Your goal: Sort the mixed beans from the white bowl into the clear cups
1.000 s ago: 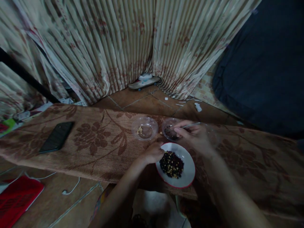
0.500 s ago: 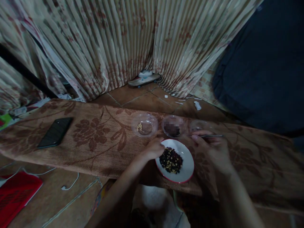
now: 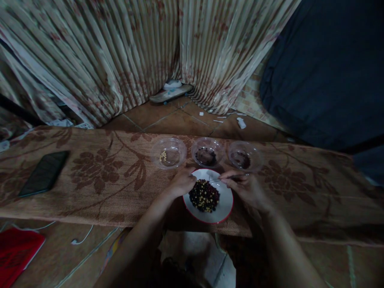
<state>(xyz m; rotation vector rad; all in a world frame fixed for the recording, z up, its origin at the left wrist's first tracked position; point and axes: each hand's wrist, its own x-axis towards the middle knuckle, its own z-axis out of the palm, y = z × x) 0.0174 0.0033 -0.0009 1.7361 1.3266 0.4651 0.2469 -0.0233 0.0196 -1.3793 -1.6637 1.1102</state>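
A white plate with a red rim (image 3: 223, 208) holds a heap of dark and pale beans (image 3: 204, 195) on a brown flowered cloth. My left hand (image 3: 181, 183) grips the plate's left edge, fingers curled. My right hand (image 3: 246, 189) pinches metal tweezers (image 3: 225, 178), their tips over the plate near the beans. Beyond the plate stand three clear plastic bowls: the left bowl (image 3: 169, 152) with a few pale beans, the middle bowl (image 3: 207, 152) with dark beans, the right bowl (image 3: 245, 155) with a few dark ones.
A black phone (image 3: 44, 173) lies on the cloth (image 3: 102, 180) at the left. Striped curtains (image 3: 126, 56) hang behind, with a sandal (image 3: 171, 92) on the tiled floor. A red item (image 3: 15, 254) and a white cable (image 3: 81, 239) lie on the floor at lower left.
My right hand has brought the tweezers from the middle bowl, out to the right, then back over the plate. The camera view has shifted, and the third bowl now shows.
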